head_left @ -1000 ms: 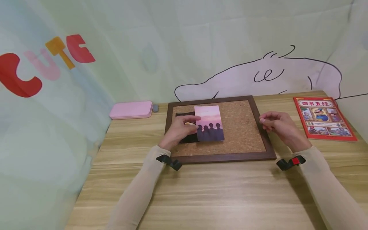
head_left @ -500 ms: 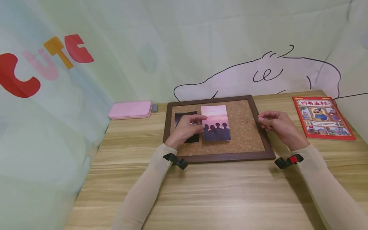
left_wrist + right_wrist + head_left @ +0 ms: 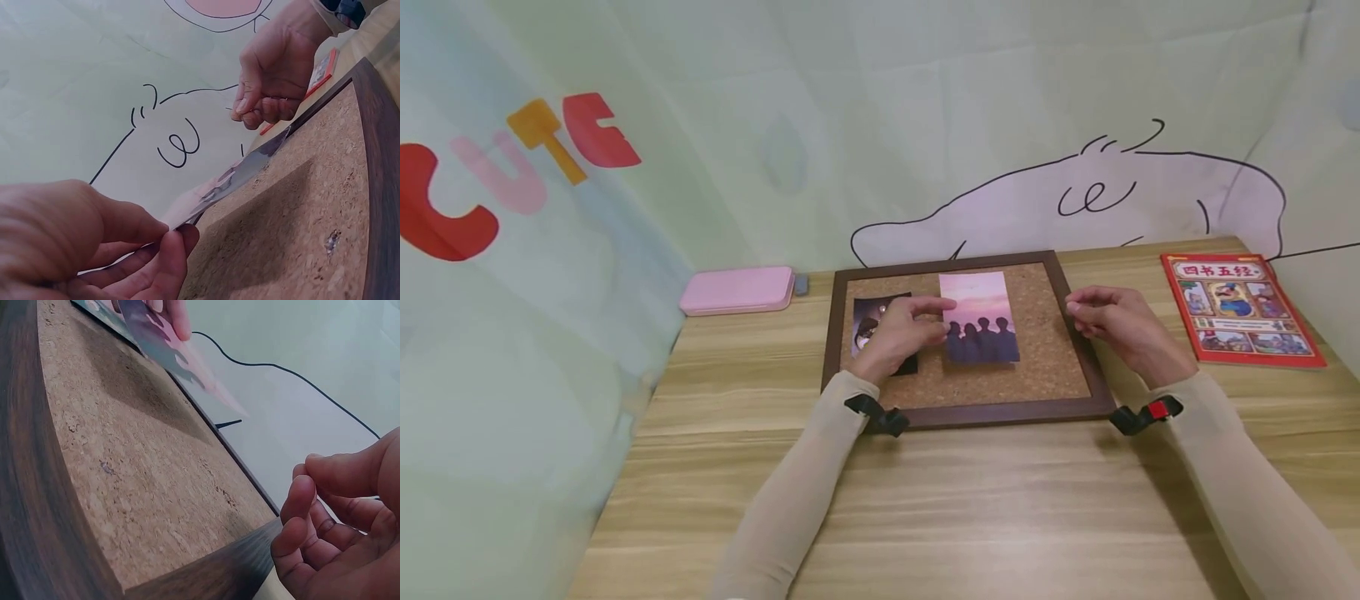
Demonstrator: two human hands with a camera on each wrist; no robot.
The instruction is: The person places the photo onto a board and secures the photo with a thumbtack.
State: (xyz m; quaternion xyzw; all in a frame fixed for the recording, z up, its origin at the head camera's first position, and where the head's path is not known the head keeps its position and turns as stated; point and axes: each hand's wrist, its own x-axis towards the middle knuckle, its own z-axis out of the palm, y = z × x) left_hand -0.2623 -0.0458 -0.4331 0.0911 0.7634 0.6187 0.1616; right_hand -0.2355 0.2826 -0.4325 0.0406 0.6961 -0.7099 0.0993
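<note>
Your left hand (image 3: 901,333) pinches the pink photo (image 3: 979,318) by its left edge, thumb & fingers closed on it. In the left wrist view the fingertips (image 3: 167,250) clamp the corner & the photo (image 3: 234,178) is lifted at an angle above the cork. Pic on it: dark silhouettes of people against a pink sky, no text readable.

The photo sits over the middle of the cork board (image 3: 1052,358), w/ a dark brown frame round it. A 2nd, dark photo (image 3: 871,321) lies flat on the cork just left of it, partly under your left hand; can't read anything on it.

Your right hand (image 3: 1116,325) hovers over the board's right frame edge, fingers curled in toward the thumb. Right wrist view shows the fingers (image 3: 300,506) bent & close together, nothing seen between them. It's near the pink photo's right edge but apart from it.

On the table (image 3: 970,508): a red book (image 3: 1240,310) at far right, title in yellow Chinese characters "四书五经", small cartoon panels below. A pink case (image 3: 739,289) at the back left, a small grey bit touching its right end, no label seen.

Curtain at left reads "CUTE" (image 3: 512,171) in red, pink & orange letters. Back wall has a black-outline cartoon drawing (image 3: 1093,193).
</note>
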